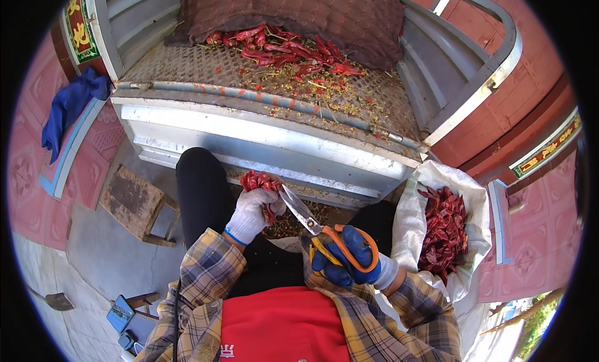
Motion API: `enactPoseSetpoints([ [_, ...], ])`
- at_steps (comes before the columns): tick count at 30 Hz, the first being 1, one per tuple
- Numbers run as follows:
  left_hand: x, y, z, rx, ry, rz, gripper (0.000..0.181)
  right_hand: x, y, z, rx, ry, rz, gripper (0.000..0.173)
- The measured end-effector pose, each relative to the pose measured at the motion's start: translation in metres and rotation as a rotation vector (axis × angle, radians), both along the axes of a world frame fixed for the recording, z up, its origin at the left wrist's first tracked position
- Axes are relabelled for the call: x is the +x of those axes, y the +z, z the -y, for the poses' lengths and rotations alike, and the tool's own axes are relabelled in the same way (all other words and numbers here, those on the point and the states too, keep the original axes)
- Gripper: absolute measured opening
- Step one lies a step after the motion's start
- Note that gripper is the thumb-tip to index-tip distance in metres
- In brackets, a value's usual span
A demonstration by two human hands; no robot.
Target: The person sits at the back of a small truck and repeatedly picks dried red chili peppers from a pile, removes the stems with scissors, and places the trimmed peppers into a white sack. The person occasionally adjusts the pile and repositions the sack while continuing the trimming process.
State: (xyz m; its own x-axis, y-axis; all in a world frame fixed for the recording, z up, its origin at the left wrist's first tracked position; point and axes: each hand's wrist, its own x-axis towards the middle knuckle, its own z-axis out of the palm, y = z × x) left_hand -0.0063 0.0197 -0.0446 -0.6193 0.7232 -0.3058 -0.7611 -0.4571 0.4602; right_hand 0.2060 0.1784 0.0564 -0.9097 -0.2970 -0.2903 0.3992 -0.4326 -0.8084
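Note:
My left hand (252, 214), in a white knit glove, is closed around a bunch of dried red chili peppers (260, 181). Scissors (323, 228) with orange and yellow handles are in my right hand (346, 257), which wears a blue-coated glove. Their blades point up and left, with the tips beside the held peppers; whether the tips touch them I cannot tell. More whole red chilies (299, 53) lie ahead on the metal truck bed, partly under a brown cloth (290, 9). At my right stands a white woven sack (407, 221) holding many red pepper pieces (444, 231).
The truck bed's lowered tailgate (262, 128) crosses in front of my knees. Seeds and bits litter the bed. A wooden stool (133, 200) stands at left, with a blue cloth (75, 109) beyond it. A phone-like device (120, 314) is at lower left, near a shovel blade (59, 301).

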Motion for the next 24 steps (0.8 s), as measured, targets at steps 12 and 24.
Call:
enactPoseSetpoints([
  [12, 0.006, 0.021, -0.005, 0.026, -0.063, 0.027, 0.008, 0.005, -0.049, -0.013, 0.179, -0.059, -0.282, 0.048],
  [24, 0.026, 0.044, -0.008, 0.283, -0.298, 0.067, 0.021, -0.001, 0.001, -0.010, 0.031, -0.097, -0.105, 0.078],
])
